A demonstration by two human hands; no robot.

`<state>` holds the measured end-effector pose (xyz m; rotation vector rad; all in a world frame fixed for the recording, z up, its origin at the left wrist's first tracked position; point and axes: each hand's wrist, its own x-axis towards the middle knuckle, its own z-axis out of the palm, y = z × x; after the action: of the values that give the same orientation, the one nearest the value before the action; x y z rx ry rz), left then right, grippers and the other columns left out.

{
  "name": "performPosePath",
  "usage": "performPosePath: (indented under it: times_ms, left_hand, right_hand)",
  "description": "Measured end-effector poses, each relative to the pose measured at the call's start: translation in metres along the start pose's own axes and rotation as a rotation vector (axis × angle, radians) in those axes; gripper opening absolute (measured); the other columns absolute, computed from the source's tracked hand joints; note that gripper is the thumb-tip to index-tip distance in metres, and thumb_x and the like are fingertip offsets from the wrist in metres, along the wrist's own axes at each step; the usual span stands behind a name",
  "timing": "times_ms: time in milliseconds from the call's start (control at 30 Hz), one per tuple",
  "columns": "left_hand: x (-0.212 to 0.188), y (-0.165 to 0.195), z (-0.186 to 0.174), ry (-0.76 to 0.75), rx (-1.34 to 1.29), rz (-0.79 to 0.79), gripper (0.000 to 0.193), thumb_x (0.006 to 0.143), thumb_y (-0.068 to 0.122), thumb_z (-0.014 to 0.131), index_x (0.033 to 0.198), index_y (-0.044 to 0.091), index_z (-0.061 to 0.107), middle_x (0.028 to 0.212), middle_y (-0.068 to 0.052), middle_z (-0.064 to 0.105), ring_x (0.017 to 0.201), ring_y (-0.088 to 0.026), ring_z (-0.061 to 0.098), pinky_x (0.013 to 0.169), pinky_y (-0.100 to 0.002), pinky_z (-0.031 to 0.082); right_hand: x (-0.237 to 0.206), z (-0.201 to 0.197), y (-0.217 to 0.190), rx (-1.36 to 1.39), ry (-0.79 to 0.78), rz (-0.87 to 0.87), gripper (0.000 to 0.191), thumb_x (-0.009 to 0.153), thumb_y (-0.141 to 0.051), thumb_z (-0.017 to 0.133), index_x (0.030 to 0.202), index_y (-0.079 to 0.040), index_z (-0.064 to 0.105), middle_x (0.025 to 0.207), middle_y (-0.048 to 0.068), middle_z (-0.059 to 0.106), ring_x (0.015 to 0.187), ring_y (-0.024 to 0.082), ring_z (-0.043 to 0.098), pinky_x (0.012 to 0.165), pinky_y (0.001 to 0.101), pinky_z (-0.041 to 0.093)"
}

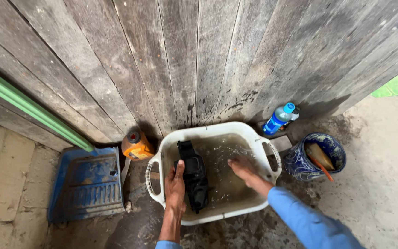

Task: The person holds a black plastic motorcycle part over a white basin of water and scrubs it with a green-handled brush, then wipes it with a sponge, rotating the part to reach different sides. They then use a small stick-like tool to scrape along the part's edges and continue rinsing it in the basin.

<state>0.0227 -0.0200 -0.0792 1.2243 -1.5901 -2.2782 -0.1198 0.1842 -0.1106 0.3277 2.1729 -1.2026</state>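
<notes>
A white plastic basin (169,144) with two handles sits on the ground by a wooden plank wall, holding murky water. A black plastic machine part (193,175) lies lengthwise in the basin's left half. My left hand (175,185) grips the part's left side near the basin's front. My right hand (242,168) is dipped in the water at the basin's right, fingers spread, blurred by the water, and apart from the black part. A blue sleeve covers my right forearm.
An orange jug (136,145) stands left of the basin beside a blue plastic panel (87,184). A blue-capped bottle (279,118) leans at the wall. A blue patterned pot (319,158) with an orange-handled tool stands at right. A green rail (28,107) runs along the wall.
</notes>
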Motion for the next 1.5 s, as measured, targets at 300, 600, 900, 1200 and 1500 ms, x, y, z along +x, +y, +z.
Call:
performPosePath:
  times_ms: [300, 600, 900, 1200, 1500]
  left_hand:
    - [0.012, -0.016, -0.002, -0.034, -0.114, -0.078, 0.087, 0.096, 0.054, 0.07, 0.159, 0.0, 0.044, 0.146, -0.041, 0.052, 0.133, -0.064, 0.038, 0.105, -0.072, 0.032]
    - [0.014, -0.014, -0.011, -0.036, -0.049, 0.005, 0.094, 0.089, 0.054, 0.07, 0.155, -0.001, 0.034, 0.151, -0.014, 0.051, 0.134, -0.023, 0.05, 0.107, -0.041, 0.042]
    - [0.002, 0.0, -0.012, -0.094, -0.187, -0.01, 0.06, 0.091, 0.045, 0.068, 0.128, -0.002, 0.065, 0.118, -0.009, 0.073, 0.108, -0.02, 0.065, 0.097, -0.036, 0.052]
    - [-0.007, 0.017, -0.013, -0.108, -0.207, -0.012, 0.046, 0.097, 0.036, 0.062, 0.122, -0.002, 0.071, 0.111, -0.01, 0.076, 0.099, -0.02, 0.067, 0.09, -0.034, 0.053]
    - [-0.014, 0.032, -0.014, -0.039, -0.173, -0.029, 0.051, 0.097, 0.035, 0.062, 0.131, -0.003, 0.067, 0.127, -0.014, 0.071, 0.112, -0.023, 0.065, 0.101, -0.035, 0.048]
  right_hand:
    - [-0.061, -0.001, -0.04, 0.162, -0.653, -0.067, 0.04, 0.097, -0.027, 0.049, 0.105, 0.007, 0.069, 0.101, 0.022, 0.078, 0.095, 0.036, 0.078, 0.079, 0.0446, 0.066]
    - [-0.007, -0.003, 0.007, -0.082, -0.136, -0.032, 0.048, 0.104, -0.054, 0.049, 0.142, -0.025, 0.048, 0.144, 0.005, 0.048, 0.124, 0.034, 0.054, 0.099, 0.0671, 0.043]
    - [-0.019, -0.001, -0.046, 0.704, -0.639, -0.164, 0.043, 0.104, -0.026, 0.047, 0.126, 0.008, 0.061, 0.124, 0.026, 0.07, 0.114, 0.036, 0.07, 0.099, 0.0453, 0.058]
    - [-0.007, -0.001, -0.034, 0.258, -0.053, -0.301, 0.044, 0.107, -0.032, 0.041, 0.137, -0.007, 0.061, 0.137, 0.009, 0.065, 0.128, 0.024, 0.061, 0.101, 0.042, 0.052]
    - [-0.02, -0.023, -0.036, 0.766, -0.395, 0.083, 0.037, 0.102, -0.023, 0.053, 0.122, 0.007, 0.059, 0.121, 0.027, 0.065, 0.101, 0.038, 0.075, 0.09, 0.0445, 0.059]
